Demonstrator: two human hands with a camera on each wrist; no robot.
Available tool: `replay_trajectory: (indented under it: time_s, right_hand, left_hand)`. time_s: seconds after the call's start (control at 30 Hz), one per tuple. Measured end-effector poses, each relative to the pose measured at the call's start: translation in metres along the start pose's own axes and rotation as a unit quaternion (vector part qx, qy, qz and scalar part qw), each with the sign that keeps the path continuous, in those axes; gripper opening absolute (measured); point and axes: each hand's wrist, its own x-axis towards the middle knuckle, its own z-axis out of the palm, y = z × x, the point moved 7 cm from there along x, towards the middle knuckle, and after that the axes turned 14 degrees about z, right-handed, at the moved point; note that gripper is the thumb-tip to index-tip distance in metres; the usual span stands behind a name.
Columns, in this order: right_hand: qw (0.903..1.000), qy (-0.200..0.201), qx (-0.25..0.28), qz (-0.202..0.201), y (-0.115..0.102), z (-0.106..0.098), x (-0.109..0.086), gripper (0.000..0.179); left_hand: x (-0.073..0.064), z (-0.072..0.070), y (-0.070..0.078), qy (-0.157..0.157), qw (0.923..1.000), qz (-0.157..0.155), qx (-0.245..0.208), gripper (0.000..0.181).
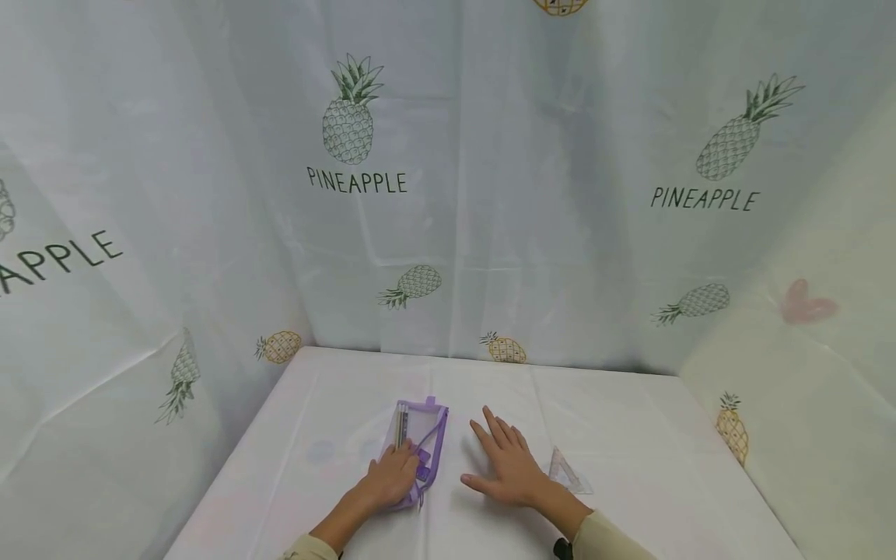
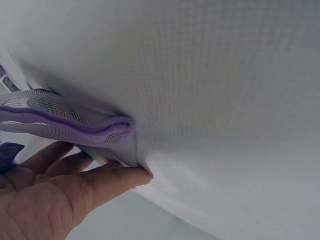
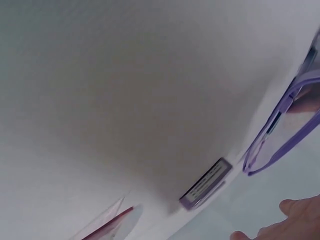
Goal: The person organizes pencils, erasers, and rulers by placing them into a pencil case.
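A purple-edged mesh pencil case lies on the table, with pencils and small purple items showing in it. My left hand holds its left side; in the left wrist view the thumb lies along the mesh edge and the other fingers are partly hidden by it. My right hand hovers right of the case with fingers spread, holding nothing. A small purple-edged rectangular item shows in the right wrist view, apart from the case.
A clear triangle ruler lies beside my right wrist. The white-covered table meets pineapple-print curtains at the back and sides.
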Motion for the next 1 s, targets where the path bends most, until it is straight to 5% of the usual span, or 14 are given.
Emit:
replay_trajectory:
  time_s: [0.43,1.0]
  right_hand:
    - [0.9956,0.022,0.074,0.053,0.039,-0.02,0.017,0.089]
    - [0.9917,-0.019,0.11,0.063,0.07,-0.016,0.022,0.095]
  left_hand:
    - [-0.001,0.0,0.003,-0.006,1.0,0.003,-0.006,0.053]
    - [0.0,0.0,0.003,-0.005,1.0,0.002,0.007,0.052]
